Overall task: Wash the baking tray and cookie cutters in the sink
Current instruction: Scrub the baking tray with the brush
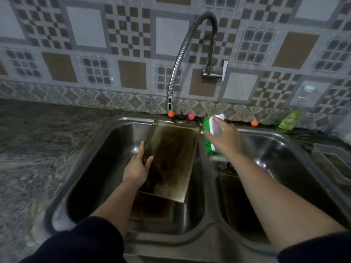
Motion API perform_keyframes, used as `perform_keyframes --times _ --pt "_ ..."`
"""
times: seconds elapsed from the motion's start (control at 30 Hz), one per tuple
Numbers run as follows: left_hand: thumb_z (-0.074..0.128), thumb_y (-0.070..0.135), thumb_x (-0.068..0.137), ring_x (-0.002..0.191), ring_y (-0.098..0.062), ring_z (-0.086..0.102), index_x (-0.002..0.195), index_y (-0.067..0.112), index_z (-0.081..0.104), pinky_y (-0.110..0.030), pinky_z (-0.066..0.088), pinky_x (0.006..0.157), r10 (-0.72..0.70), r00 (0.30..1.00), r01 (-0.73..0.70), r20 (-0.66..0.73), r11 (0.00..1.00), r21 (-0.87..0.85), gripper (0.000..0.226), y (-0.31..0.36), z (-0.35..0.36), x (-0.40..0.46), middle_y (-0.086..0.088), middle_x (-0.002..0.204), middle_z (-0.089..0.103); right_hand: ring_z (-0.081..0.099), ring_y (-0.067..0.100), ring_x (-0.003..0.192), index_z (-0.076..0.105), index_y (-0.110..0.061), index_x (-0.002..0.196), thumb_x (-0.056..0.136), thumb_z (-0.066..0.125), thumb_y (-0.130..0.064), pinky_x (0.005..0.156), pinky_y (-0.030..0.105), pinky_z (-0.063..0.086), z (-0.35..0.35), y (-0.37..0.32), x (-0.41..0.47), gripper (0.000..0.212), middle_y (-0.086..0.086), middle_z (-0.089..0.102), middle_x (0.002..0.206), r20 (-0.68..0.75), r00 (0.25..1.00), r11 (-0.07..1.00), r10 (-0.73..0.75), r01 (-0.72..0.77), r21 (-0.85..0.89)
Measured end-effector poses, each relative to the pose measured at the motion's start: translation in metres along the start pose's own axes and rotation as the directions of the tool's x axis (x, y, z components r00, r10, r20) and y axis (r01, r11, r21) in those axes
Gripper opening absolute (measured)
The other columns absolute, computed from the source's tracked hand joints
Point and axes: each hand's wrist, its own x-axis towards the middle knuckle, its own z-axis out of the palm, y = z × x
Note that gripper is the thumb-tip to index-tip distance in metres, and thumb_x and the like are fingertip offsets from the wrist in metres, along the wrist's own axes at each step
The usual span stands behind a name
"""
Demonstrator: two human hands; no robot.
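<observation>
Patterned brown and grey wall tiles (133, 38) back a stainless steel double sink (206, 186) set in mottled grey stone counter (38, 149). Leaning tilted in the left basin, the rectangular metal baking tray (171, 158) is stained dark brown. The left hand (137, 168) grasps its left edge. The right hand (222, 137) grips a white-backed scrubbing brush with green bristles (209, 137) over the divider. Above curves a flexible chrome faucet (182, 59).

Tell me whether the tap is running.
Off, as far as can be seen: no stream falls from the tap spout above the tray, though the picture is dim and a thin trickle could be missed.
</observation>
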Motion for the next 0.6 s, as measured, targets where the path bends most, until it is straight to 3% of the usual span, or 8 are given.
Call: perform_keyframes --times 0.13,0.3,0.43,0.6 --pt "0.042 0.050 0.096 0.125 -0.031 0.046 0.150 0.037 -0.009 -0.045 0.041 0.097 -0.133 0.984 0.119 0.116 0.985 0.124 0.076 -0.021 0.007 0.006 -0.011 0.145 0.037 0.054 0.029 0.110 0.045 -0.040 0.138 0.081 0.066 -0.036 0.081 0.033 0.043 0.019 0.003 -0.005 0.061 0.009 0.051 0.122 0.044 0.998 0.988 -0.052 0.058 -0.140" --pt "0.060 0.050 0.087 0.119 -0.031 0.049 0.148 0.039 -0.017 -0.044 0.046 0.092 -0.237 0.934 0.167 0.268 0.951 0.259 0.099 -0.040 0.018 0.013 -0.011 0.140 0.035 0.054 0.029 0.112 0.047 -0.037 0.138 0.082 0.066 -0.034 0.088 0.037 0.046 0.029 0.010 -0.011 0.059 0.010 0.051 0.125 0.049 0.997 0.985 -0.068 0.075 -0.153" --pt "0.066 0.045 0.084 0.121 -0.031 0.048 0.149 0.037 -0.016 -0.042 0.045 0.092 -0.283 0.910 0.181 0.305 0.930 0.321 0.106 -0.051 0.029 0.012 -0.011 0.140 0.035 0.055 0.029 0.108 0.047 -0.035 0.138 0.082 0.068 -0.033 0.088 0.036 0.047 0.031 0.019 -0.014 0.060 0.011 0.050 0.121 0.058 0.996 0.987 -0.070 0.078 -0.143" --pt "0.065 0.048 0.084 0.129 -0.036 0.040 0.148 0.034 -0.018 -0.047 0.042 0.101 -0.361 0.877 0.232 0.316 0.896 0.379 0.105 -0.060 0.041 0.012 -0.016 0.147 0.022 0.054 0.028 0.109 0.047 -0.034 0.139 0.082 0.068 -0.032 0.090 0.035 0.045 0.033 0.027 -0.014 0.061 0.010 0.050 0.121 0.079 0.995 0.988 -0.058 0.069 -0.135"
